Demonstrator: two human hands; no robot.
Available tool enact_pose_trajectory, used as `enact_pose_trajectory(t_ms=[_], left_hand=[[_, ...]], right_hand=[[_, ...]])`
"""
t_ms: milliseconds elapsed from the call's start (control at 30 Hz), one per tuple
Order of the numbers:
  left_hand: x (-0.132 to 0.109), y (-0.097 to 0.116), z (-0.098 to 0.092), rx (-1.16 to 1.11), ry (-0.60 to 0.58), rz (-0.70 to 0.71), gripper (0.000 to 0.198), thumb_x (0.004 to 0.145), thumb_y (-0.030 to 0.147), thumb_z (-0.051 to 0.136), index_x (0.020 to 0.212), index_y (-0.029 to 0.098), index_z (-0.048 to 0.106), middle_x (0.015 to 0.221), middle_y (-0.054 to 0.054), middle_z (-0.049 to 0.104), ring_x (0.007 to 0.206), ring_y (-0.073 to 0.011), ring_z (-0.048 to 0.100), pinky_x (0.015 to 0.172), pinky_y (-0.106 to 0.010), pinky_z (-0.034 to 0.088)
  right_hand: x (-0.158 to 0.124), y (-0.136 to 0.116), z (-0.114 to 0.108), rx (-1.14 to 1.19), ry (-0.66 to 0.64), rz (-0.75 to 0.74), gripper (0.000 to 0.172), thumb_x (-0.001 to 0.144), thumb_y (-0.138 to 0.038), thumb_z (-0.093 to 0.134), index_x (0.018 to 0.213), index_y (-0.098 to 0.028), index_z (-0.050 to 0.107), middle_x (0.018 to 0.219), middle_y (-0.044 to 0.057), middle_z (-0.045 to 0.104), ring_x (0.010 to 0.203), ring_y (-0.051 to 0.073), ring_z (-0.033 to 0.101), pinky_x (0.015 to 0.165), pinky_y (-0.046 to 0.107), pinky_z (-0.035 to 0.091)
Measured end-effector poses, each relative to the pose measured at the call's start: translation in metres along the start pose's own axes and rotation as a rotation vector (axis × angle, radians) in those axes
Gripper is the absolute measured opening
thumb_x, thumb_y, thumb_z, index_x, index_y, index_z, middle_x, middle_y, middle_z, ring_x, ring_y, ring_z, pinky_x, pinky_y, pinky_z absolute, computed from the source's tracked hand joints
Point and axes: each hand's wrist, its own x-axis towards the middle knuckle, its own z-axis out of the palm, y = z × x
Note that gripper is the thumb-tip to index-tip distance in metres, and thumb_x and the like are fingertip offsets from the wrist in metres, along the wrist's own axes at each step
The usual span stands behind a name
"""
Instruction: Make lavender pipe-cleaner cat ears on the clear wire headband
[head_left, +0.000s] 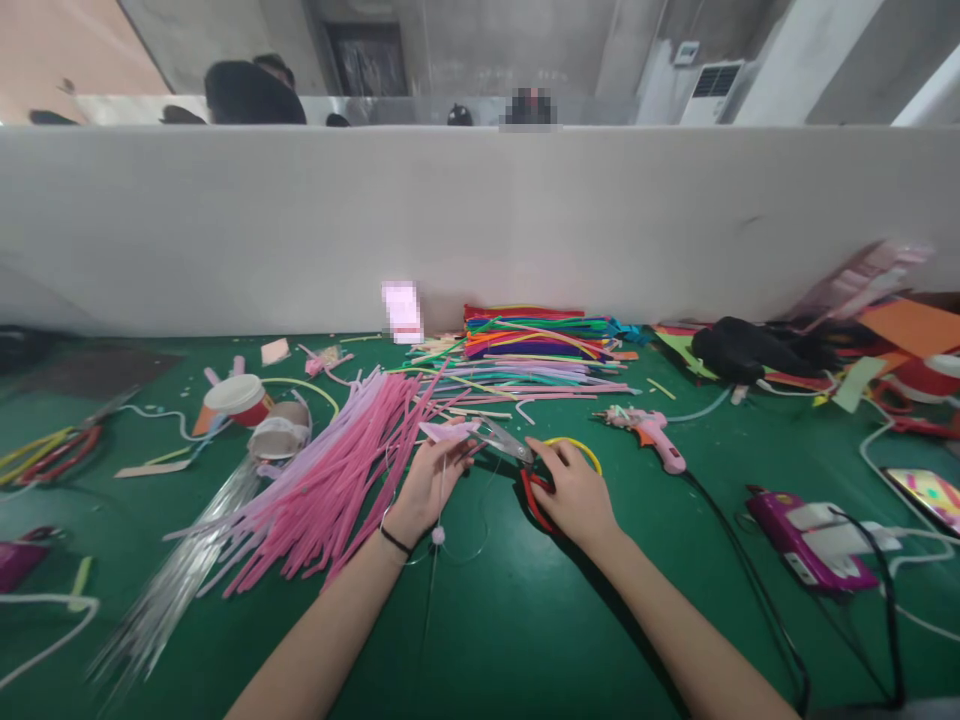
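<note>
Forearms, two, bare, at the near edge over a green table. Left hand: one, black band at wrist; fingers bent, thumb and fingertips closed on a pale pink piece, which lies along the top of the fingertips. Below it, a thin strand with a small pink ball. Right hand: one, fingers curled on scissors with red and yellow handles, handles spread. Blades point at the pale pink piece, tips just beside its right end; contact cannot be told. Left of the left hand: pink pipe cleaners, one loose heap. Beyond: multicoloured pipe cleaners, stacked. Right of the right hand: pink glue gun, one, lying apart, corded.
</note>
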Motion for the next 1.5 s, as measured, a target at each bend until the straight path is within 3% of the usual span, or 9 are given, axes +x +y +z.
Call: enact_pose_trajectory(t_ms=[200,433,833,1067,1500], left_hand=[[-0.0016,-0.0005,-0.0014,0.02,-0.012,0.007,0.042,0.074,0.015,0.069,0.114,0.018,0.061,0.105,-0.005,0.069,0.086,-0.0166,0.067,0.069,-0.024,0.05],[-0.0015,0.0002,-0.0007,0.076,-0.009,0.04,0.036,0.072,0.018,0.072,0.107,0.017,0.061,0.094,-0.004,0.07,0.079,-0.0146,0.066,0.066,-0.023,0.048],[0.003,-0.004,-0.0065,0.074,-0.022,0.119,0.029,0.072,0.014,0.072,0.099,0.013,0.064,0.093,-0.005,0.069,0.081,-0.013,0.065,0.077,-0.023,0.05],[0.0033,-0.0047,-0.0073,0.112,-0.02,0.141,0.025,0.067,0.01,0.076,0.09,0.012,0.067,0.087,-0.003,0.069,0.077,-0.01,0.064,0.074,-0.02,0.051],[0.0044,-0.0065,-0.0093,0.133,-0.021,0.192,0.026,0.067,0.011,0.075,0.091,0.012,0.065,0.089,-0.003,0.068,0.077,-0.0104,0.064,0.075,-0.02,0.05]], right_hand=[[-0.0001,0.0002,0.0004,0.034,0.005,0.021,0.048,0.085,-0.03,0.054,0.133,-0.028,0.047,0.112,0.007,0.058,0.091,0.021,0.06,0.073,0.03,0.049],[0.0004,-0.0025,-0.0011,0.005,-0.002,0.007,0.047,0.086,-0.033,0.054,0.133,-0.028,0.049,0.116,0.006,0.059,0.09,0.021,0.062,0.071,0.029,0.049],[-0.001,0.0005,0.0035,-0.082,0.084,-0.085,0.046,0.085,-0.031,0.057,0.131,-0.028,0.052,0.112,0.004,0.062,0.085,0.017,0.063,0.066,0.025,0.047],[-0.0015,-0.0006,0.0033,-0.102,0.089,-0.111,0.045,0.085,-0.03,0.058,0.13,-0.027,0.053,0.11,0.005,0.063,0.087,0.016,0.063,0.066,0.023,0.046],[-0.0026,-0.0033,0.0011,-0.141,0.068,-0.098,0.046,0.085,-0.034,0.057,0.131,-0.029,0.053,0.108,0.004,0.064,0.081,0.015,0.063,0.061,0.023,0.044]])
